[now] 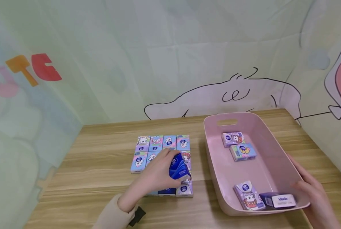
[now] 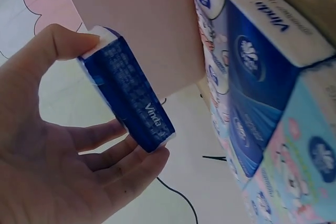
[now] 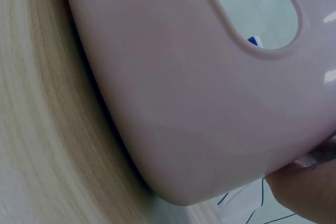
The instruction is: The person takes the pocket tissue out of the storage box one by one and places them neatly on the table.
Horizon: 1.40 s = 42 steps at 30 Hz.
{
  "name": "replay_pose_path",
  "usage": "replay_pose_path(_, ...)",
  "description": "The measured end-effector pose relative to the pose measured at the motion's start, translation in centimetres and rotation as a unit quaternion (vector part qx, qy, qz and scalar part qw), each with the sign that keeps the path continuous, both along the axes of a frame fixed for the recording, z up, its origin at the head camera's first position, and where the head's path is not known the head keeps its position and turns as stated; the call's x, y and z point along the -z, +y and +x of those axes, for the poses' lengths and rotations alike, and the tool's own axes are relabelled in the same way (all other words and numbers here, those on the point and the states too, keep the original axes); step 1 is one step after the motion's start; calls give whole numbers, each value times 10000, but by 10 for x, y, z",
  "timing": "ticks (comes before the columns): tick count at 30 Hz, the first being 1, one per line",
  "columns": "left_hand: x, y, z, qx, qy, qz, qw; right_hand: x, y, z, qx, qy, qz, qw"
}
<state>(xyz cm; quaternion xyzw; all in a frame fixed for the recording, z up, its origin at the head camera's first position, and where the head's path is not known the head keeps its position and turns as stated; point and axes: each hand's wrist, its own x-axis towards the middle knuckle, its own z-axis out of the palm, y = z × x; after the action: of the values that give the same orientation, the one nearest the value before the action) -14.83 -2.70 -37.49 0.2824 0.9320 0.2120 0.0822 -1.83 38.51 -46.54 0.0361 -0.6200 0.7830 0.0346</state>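
My left hand (image 1: pixel 159 173) grips a dark blue tissue pack (image 1: pixel 178 167) by its ends, thumb at one end and fingertips at the other. In the left wrist view, that pack is tilted above the other packs and shows white "Vinda" lettering. Below the hand, pastel cartoon tissue packs (image 1: pixel 156 143) lie in tight rows on the table, with another dark blue pack (image 2: pixel 257 72) among them. My right hand (image 1: pixel 313 190) holds the pink plastic bin (image 1: pixel 239 173) at its near right corner, with the thumb over the rim.
Inside the bin, two cartoon packs (image 1: pixel 243 152) lie toward the far end. Near its front are a purple cartoon pack (image 1: pixel 248 195) and a dark pack (image 1: pixel 277 200) on its side. The wooden table (image 1: pixel 93 159) meets a printed cloth backdrop (image 1: pixel 116 63) at the back.
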Motion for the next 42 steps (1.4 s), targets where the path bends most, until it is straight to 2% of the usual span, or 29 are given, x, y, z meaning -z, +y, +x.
replay_pose_path(7, 14, -16, 3, -286, -52, 192, 9994, 0, 1, 1, -54, -12, 18, 10000)
replay_pose_path(13, 21, -38, 7, -577, 150, 452, 9972, 1, 1, 0, -69, 0, 40, 10000)
replay_pose_path(20, 24, -66, 11, -1107, 28, 360, 9932, 1, 1, 0, -67, -33, 22, 10000)
replay_pose_path(24, 26, -76, 13, -1300, -45, 299, 9911, 2, 2, 0, -114, -29, -77, 9999)
replay_pose_path(32, 30, -92, 17, -1305, 310, 102, 9909, 2, 2, 0, -86, -65, -80, 9999)
replay_pose_path(38, 36, -98, 19, -1306, 330, -261, 9905, 2, 1, 0, -142, 20, -110, 9998)
replay_pose_path(42, 40, -99, 20, -1241, 579, -418, 9897, 1, 1, 0, -188, 66, -139, 9997)
